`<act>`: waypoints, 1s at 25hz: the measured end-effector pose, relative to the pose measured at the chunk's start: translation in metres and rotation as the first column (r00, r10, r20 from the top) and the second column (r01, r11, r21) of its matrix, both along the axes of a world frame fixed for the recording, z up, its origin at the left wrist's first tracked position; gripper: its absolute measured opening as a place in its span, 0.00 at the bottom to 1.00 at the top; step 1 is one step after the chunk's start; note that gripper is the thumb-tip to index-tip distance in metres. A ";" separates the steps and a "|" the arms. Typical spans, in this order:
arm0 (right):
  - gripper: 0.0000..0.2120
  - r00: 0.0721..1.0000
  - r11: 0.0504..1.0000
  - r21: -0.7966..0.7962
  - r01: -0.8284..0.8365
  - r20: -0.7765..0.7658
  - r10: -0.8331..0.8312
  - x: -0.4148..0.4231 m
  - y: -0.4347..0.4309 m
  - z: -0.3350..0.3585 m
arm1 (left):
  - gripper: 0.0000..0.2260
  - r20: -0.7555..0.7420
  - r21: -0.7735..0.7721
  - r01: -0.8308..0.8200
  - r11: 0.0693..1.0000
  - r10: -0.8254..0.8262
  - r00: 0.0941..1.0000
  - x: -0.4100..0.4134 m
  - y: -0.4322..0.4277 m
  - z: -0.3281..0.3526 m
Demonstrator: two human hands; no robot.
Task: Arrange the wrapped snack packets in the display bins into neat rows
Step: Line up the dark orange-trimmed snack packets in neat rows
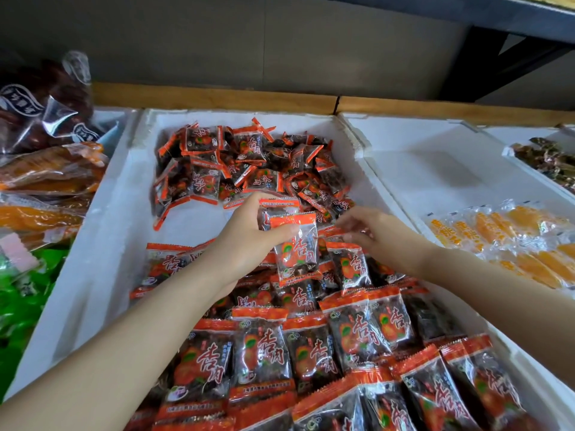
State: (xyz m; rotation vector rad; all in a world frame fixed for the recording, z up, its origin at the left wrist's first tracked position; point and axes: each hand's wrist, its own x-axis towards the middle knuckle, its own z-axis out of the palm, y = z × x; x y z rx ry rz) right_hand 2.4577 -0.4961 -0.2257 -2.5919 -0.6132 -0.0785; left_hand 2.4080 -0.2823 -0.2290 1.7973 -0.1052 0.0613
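Note:
A white foam bin (102, 219) holds red-and-clear snack packets. Neat overlapping rows of packets (311, 346) fill its near half. A loose heap of packets (249, 166) lies at the far end. My left hand (249, 231) grips a small stack of packets (297, 247) above the middle of the bin, thumb over the top one. My right hand (373, 231) hovers just right of the stack with fingers loosely bent, fingertips at a packet (351, 265) in the back row; whether it pinches that packet is unclear.
A second white foam bin (435, 169) to the right holds orange snack packets (513, 244). At the left lie orange dried-fruit bags (46, 175), dark clear bags (40, 107) and green packets (21, 300). A wooden ledge (217, 98) runs behind the bins.

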 end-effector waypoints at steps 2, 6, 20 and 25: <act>0.10 1.000 0.972 0.233 0.015 -0.028 -0.009 -0.014 0.010 0.009 | 0.17 0.009 -0.014 0.002 1.000 -0.002 1.000 0.000 0.000 -0.001; 0.14 0.949 0.915 0.402 -0.029 -0.278 0.152 -0.033 0.033 0.023 | 0.17 0.036 -0.043 -0.019 0.999 0.020 0.999 0.002 0.000 -0.001; 0.08 0.994 0.982 -0.178 -0.065 -0.095 0.049 -0.015 0.032 0.000 | 0.10 -0.216 -0.032 -0.064 0.997 0.056 0.975 0.004 0.010 0.001; 0.09 0.985 0.965 -0.222 -0.141 -0.132 0.114 -0.015 0.038 0.000 | 0.18 -0.216 0.032 -0.047 0.998 0.053 0.975 0.006 0.013 -0.002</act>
